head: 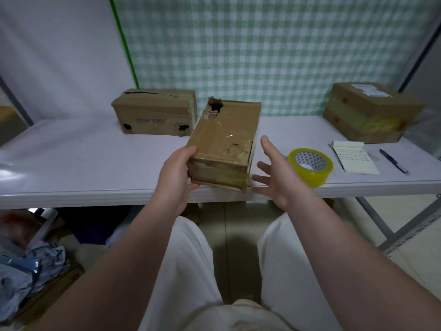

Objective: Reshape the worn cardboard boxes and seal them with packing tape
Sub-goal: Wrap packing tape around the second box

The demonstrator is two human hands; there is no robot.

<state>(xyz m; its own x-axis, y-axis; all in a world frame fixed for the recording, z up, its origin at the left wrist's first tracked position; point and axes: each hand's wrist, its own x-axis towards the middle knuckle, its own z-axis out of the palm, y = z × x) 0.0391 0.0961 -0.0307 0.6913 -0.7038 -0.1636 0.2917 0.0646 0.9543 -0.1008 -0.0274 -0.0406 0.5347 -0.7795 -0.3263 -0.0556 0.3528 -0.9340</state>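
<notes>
One torn box point(224, 139) sits tilted at the table's point(95, 163) near edge, gripped by my left hand point(175, 173). My right hand point(274, 168) hangs splayed, empty, just beside. Reshaping stage, I judge; next, squeeze both sides square.

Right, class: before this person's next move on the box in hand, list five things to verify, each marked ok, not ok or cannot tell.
1. Grip: the left hand holds the held box at its near left corner: ok.
2. Second support: the right hand is open beside the box, not touching it: not ok.
3. Box surface: a torn hole gapes at the far top edge: not ok.
4. Supplies: the tape roll lies on the table beside the right hand: ok.
5. Tape's free end found: cannot tell.
</notes>
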